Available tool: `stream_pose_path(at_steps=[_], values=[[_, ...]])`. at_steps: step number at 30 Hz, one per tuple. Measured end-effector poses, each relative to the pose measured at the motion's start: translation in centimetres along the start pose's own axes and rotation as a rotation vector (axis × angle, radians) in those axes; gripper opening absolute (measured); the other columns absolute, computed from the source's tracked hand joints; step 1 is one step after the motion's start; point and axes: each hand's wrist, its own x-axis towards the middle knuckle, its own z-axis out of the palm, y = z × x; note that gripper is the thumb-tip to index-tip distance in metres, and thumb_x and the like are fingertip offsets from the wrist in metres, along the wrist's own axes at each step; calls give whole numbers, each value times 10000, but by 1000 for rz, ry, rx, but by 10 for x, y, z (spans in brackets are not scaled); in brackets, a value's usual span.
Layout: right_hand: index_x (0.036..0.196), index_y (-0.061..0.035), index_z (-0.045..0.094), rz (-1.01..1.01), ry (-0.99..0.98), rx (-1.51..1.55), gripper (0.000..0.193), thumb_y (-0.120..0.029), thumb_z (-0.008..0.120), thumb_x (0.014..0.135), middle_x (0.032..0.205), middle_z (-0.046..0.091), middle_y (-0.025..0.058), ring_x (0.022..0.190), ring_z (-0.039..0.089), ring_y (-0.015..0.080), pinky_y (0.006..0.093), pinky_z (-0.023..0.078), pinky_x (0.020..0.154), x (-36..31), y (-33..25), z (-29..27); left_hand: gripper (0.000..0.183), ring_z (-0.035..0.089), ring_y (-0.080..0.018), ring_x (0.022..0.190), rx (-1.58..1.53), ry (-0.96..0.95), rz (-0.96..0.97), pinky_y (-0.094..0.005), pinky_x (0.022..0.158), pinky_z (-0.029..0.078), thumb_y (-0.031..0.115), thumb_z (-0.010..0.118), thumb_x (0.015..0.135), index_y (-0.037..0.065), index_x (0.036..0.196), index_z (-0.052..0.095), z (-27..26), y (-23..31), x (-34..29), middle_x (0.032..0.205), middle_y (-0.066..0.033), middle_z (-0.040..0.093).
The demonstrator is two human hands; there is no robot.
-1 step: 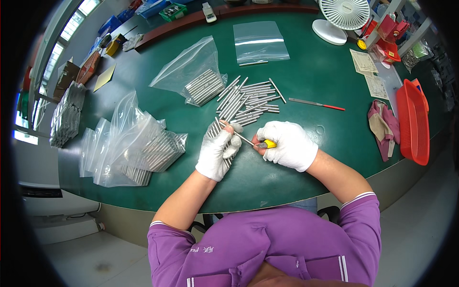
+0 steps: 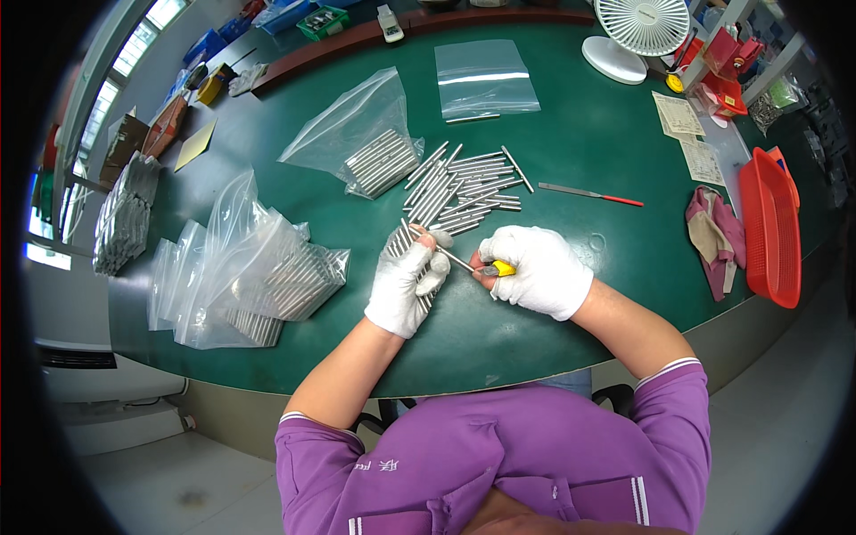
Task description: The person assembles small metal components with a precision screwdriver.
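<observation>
My left hand (image 2: 408, 278), in a white glove with bare fingertips, is closed around several thin metal rods. One metal rod (image 2: 456, 259) sticks out of its fingers toward the right. At that rod's end, my gloved right hand (image 2: 537, 270) grips a small yellow tool with a grey metal front (image 2: 502, 268). The tool's front meets or nearly meets the rod; its exact kind is hidden by the fingers. Just beyond my hands lies a loose pile of metal rods (image 2: 464, 187). Behind it to the left, an open clear plastic bag (image 2: 383, 159) holds more rods.
Filled clear bags of rods (image 2: 290, 276) are heaped at the left. A flat clear bag (image 2: 486, 76) lies at the back. A red-handled file (image 2: 588, 193) rests right of the pile. Further right are a cloth (image 2: 716, 236), a red basket (image 2: 771, 232) and a white fan (image 2: 615, 61).
</observation>
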Motion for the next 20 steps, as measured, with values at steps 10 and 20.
stream_pose_path(at_steps=[10, 20], values=[[787, -108, 535, -45, 210, -177, 162, -177, 644, 689, 724, 530, 71, 676, 550, 266, 343, 445, 594, 2, 7, -9, 175, 325, -48, 462, -62, 19, -54, -162, 369, 263, 163, 518, 860, 38, 983, 504, -10, 1, 3, 786, -51, 527], [954, -92, 541, 434, 623, -643, 251, -96, 558, 703, 894, 549, 135, 863, 551, 296, 384, 455, 743, -2, 94, -79, 270, 387, -80, 453, 36, -98, -23, -203, 377, 282, 215, 572, 822, 74, 1044, 508, -17, 4, 19, 820, -57, 563]])
